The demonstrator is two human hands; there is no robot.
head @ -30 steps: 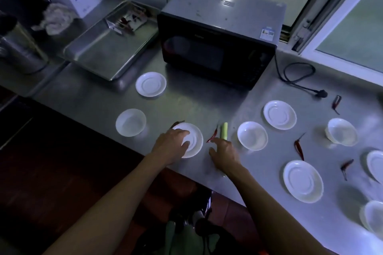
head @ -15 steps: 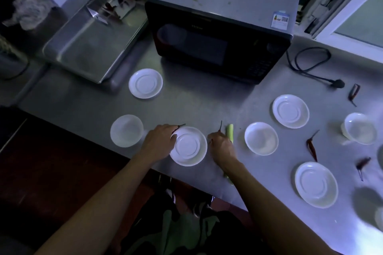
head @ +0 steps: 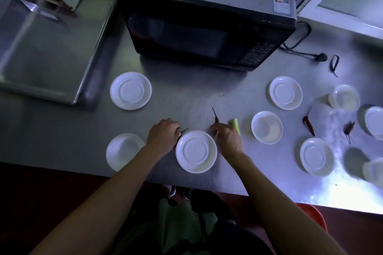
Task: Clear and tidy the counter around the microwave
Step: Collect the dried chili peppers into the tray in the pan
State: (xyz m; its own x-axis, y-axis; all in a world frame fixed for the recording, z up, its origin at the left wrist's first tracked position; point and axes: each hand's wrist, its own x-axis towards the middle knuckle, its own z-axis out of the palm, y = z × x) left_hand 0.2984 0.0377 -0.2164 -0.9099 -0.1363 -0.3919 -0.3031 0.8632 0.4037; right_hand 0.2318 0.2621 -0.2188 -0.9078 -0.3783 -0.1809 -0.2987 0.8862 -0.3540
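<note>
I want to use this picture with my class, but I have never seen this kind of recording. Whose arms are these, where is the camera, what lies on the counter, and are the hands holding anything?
There is no machine here: a person wears a wide-angle camera on the head, so you look down along their own two arms. In front stands a microwave on a steel counter, with a metal tray to its left. White saucers and small bowls are spread about; one saucer lies between the hands. The left hand pinches a dried chilli beside that saucer. The right hand grips another chilli and a green vegetable piece. More chillies lie to the right.
</note>
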